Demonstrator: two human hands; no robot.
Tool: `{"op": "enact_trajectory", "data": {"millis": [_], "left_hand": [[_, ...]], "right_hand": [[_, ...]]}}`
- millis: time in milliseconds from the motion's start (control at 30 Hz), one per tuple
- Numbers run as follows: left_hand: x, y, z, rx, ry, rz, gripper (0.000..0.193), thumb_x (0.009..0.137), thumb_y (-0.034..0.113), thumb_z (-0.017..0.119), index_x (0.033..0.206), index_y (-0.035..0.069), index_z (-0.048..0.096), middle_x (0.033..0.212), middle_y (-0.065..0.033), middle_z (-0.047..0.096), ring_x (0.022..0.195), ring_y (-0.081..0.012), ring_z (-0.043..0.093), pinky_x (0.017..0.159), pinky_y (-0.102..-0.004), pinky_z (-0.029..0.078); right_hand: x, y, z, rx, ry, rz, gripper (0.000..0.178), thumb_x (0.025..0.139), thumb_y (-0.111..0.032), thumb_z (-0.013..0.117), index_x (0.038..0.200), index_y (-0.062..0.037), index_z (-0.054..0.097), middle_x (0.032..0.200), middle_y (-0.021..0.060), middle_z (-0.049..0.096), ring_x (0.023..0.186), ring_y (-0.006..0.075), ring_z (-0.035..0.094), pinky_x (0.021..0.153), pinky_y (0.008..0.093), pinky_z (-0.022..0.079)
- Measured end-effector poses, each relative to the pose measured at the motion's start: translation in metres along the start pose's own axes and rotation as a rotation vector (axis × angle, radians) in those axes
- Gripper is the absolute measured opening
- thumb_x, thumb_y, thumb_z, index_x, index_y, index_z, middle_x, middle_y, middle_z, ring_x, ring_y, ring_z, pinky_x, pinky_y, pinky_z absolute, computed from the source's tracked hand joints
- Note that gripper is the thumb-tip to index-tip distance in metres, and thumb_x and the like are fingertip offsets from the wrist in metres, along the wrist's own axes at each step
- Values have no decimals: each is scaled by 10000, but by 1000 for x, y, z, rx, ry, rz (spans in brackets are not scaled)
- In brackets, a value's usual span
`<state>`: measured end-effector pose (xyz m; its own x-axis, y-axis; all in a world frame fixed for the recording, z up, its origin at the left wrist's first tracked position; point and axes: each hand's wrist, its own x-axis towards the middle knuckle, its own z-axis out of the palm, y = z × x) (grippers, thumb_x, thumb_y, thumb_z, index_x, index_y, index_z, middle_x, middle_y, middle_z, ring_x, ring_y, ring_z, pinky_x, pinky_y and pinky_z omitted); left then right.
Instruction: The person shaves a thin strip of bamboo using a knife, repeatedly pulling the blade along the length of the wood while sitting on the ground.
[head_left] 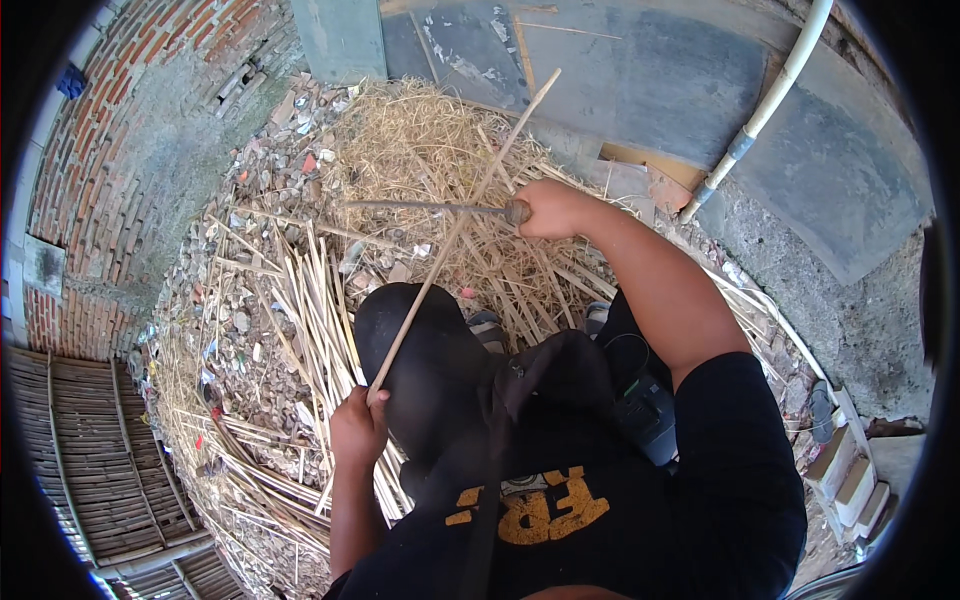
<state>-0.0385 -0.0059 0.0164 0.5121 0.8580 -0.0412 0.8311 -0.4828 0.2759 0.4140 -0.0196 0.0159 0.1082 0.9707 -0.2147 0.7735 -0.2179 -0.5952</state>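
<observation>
In my left hand (357,428), closed and low beside my left knee, is the lower end of a long bamboo strip (519,132). The strip slants up and to the right, past my knee. My right hand (556,210) grips the handle of a knife (410,206) with a long, thin, dark blade. That blade points left and crosses the strip around its middle; whether the edge cuts into it I cannot tell. Below the blade lies a heap of pale shavings (405,125) and split pieces. The fingers of my right hand are partly hidden.
A bundle of bamboo strips (310,310) lies left of my knee on rubble-strewn ground. A brick wall (110,190) rises at the left, with a bamboo slat panel (100,450) below it. Grey sheets (690,80) and a white pipe (770,105) stand at the far right.
</observation>
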Motion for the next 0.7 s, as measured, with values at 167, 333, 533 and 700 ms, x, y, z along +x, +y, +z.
{"op": "enact_trajectory", "data": {"millis": [167, 333, 533, 700], "left_hand": [[-2, 3, 1, 16, 10, -34, 457, 996, 458, 581, 872, 18, 578, 734, -248, 642, 722, -493, 633, 635, -575, 476], [-8, 6, 6, 35, 45, -38, 470, 999, 468, 564, 870, 17, 577, 710, -251, 635, 705, -489, 636, 629, -581, 477], [-1, 1, 7, 24, 42, -18, 447, 992, 454, 579, 874, 23, 589, 745, -244, 647, 712, -482, 640, 633, -569, 484], [-6, -3, 5, 35, 59, -24, 410, 992, 418, 592, 873, 26, 592, 736, -244, 645, 704, -486, 634, 633, -571, 483]], "right_hand": [[-9, -5, -4, -12, 97, 16, 229, 747, -165, 660, 947, -64, 708, 853, 186, 696, 834, 365, 678, 727, 457, 530], [-23, -37, 0, -201, 108, -50, 224, 744, -162, 666, 945, -69, 705, 860, 181, 699, 851, 365, 688, 744, 448, 550], [2, 30, -10, -20, 53, 85, 241, 750, -191, 658, 936, -42, 695, 855, 188, 713, 829, 360, 700, 761, 432, 558], [0, 42, -23, 4, 308, 148, 234, 754, -199, 652, 935, -59, 703, 844, 168, 713, 825, 348, 700, 766, 449, 557]]}}
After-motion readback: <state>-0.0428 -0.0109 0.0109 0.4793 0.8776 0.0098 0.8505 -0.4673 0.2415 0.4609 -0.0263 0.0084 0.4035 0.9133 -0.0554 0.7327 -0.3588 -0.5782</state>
